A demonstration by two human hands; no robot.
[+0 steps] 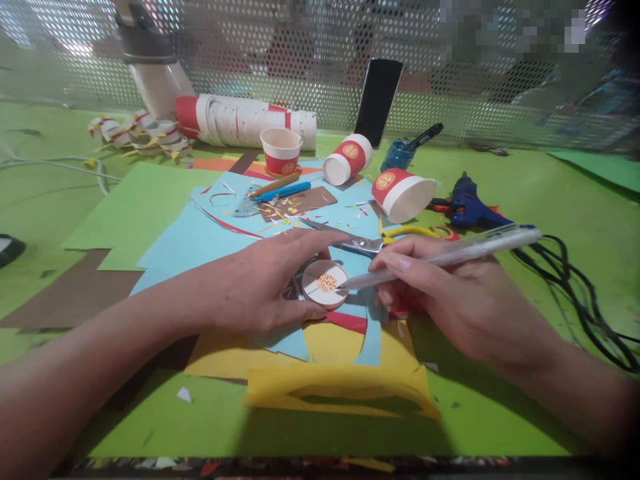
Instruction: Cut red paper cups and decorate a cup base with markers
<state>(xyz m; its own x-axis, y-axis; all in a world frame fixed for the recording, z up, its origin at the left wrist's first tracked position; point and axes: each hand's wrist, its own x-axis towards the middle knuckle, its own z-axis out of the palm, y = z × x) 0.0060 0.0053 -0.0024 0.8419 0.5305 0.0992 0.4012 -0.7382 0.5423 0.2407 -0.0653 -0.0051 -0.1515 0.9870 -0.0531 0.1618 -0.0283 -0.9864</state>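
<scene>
Between the thumb and fingers of my left hand (265, 280) is a small round white paper disc (311, 275) with a low rim, an orange emblem at its centre and dark pen lines. My right hand (440, 293) grips a clear-barrelled pen (470, 250). The pen's tip meets or nearly meets the disc beside the emblem. Just beyond both hands lie scissors (367, 245) with yellow and red handles, partly hidden by my right hand. Light blue paper (175, 247) and a red strip (347, 322) lie under and near the disc.
Red-and-white paper cups (280, 150) stand and lie behind. A long cup stack (240, 121) rests near the mesh screen. A blue glue gun (470, 203) with a black cord (575, 280) is at right. A phone (379, 100) leans upright. Folded yellow paper (340, 380) lies in front.
</scene>
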